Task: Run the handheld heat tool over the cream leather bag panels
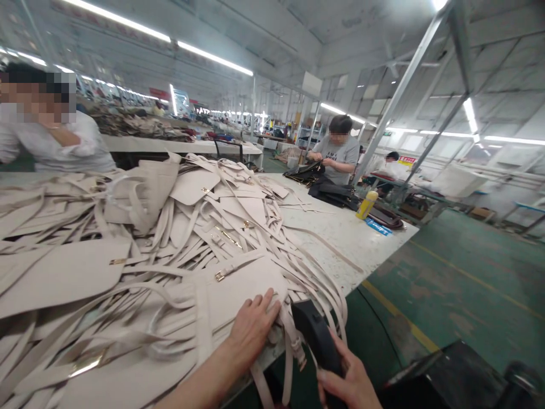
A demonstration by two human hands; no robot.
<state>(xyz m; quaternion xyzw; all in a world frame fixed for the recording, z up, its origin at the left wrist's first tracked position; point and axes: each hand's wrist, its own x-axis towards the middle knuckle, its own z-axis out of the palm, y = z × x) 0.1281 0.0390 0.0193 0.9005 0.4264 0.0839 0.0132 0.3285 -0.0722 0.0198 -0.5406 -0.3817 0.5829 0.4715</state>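
My left hand (254,326) lies flat with fingers stretched out on a cream leather bag panel (238,289) at the near edge of the table. My right hand (347,380) is wrapped round a black hand-held tool (315,335) just off the table's edge, its tip close to the cream straps (293,341) that hang over the side. A large heap of cream panels and straps with gold buckles (179,221) covers the table in front of me.
The white worktable (344,227) runs to the far right, with a yellow bottle (367,204) and black bags (332,190). One person sits at its far end, another at the far left. Green floor with a yellow line (447,284) lies right; a dark object (460,375) sits near my right hand.
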